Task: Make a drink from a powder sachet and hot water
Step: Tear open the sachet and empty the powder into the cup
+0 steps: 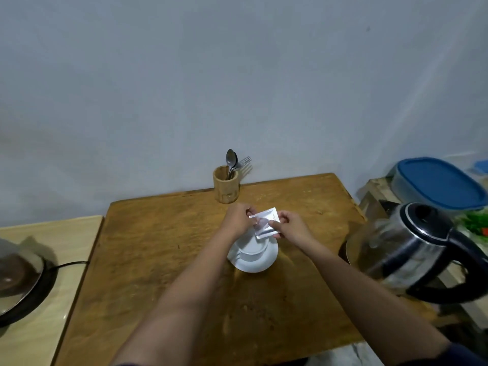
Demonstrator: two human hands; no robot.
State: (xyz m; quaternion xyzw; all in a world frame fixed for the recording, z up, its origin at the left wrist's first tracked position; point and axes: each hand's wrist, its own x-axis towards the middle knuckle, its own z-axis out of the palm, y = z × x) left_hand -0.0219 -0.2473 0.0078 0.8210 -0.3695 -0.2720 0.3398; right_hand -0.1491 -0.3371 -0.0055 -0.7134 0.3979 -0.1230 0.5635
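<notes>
Head view, the only one we have. We're at the sachet-opening step: left hand point(239, 217) and right hand point(289, 225) both pinched shut on the sachet point(264, 223), one at each side of its top edge, held in the air just above the cup point(253, 250).

Sachet: small, flat, silvery-white foil, tilted, lower corner pointing down toward the cup. Too blurred to tell whether the top is torn yet; no powder visible falling.

The cup is white and sits on a white saucer point(260, 265) near the middle of the wooden table point(158, 247). Its inside is mostly hidden by the sachet and hands, so we can't say whether it's empty.

Our read on the next move: the two hands pull in opposite directions across the top seam, keep the tear short, then tip the open corner over the cup. Main risk is the foil giving way suddenly and scattering powder on the saucer.

The kettle point(412, 257), glass and steel with a black handle, stands at the right table edge, near the right forearm. Spoons point(231, 161) stand in a wooden holder point(226, 184) at the back edge, just behind the hands, for stirring.
</notes>
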